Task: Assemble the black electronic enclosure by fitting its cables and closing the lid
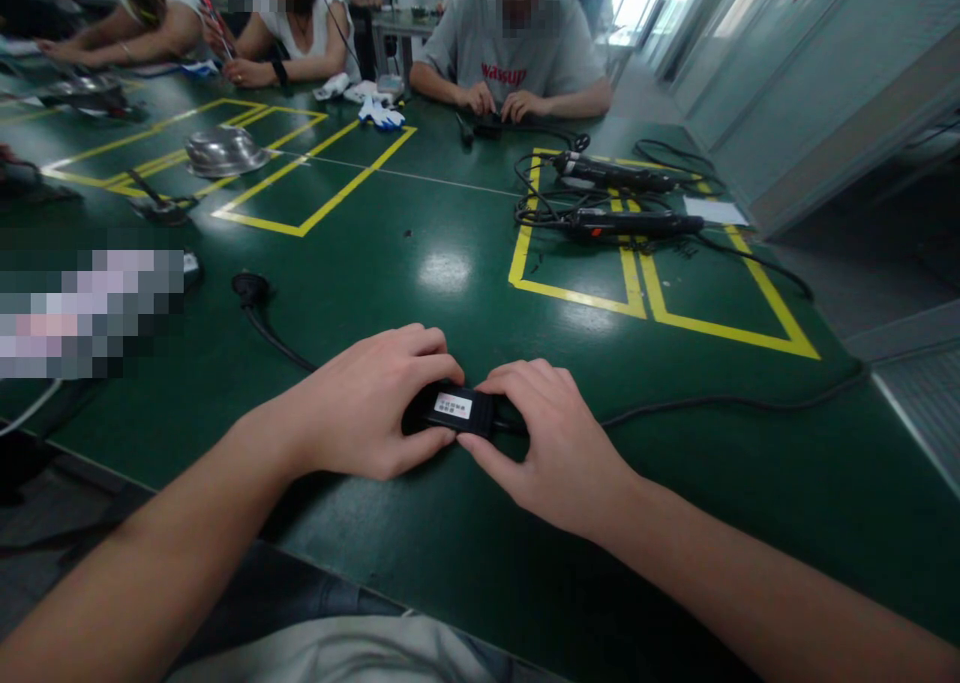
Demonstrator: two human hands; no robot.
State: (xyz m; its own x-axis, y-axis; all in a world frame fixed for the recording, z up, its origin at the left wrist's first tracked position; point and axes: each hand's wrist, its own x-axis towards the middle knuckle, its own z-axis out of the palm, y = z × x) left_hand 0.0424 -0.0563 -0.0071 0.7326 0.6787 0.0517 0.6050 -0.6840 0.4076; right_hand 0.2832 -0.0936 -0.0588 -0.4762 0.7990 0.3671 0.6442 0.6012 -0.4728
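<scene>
A small black box [480,415] with a white printed label [453,406] lies on the green table near its front edge. The thumb and fingers of my left hand [382,398] grip its left part. My right hand [559,443] pinches the right end, fingertips at the top and thumb at the bottom. One black cable [720,401] leads off to the right from behind my right hand. Another cable comes out behind my left hand and ends in a round black plug [250,288].
Two black electric screwdrivers [637,225] with cables lie at the back right by yellow tape. A metal bowl [225,151] and gloves [381,113] are farther back. A person [517,58] sits opposite, both hands on a black item; others sit at the left.
</scene>
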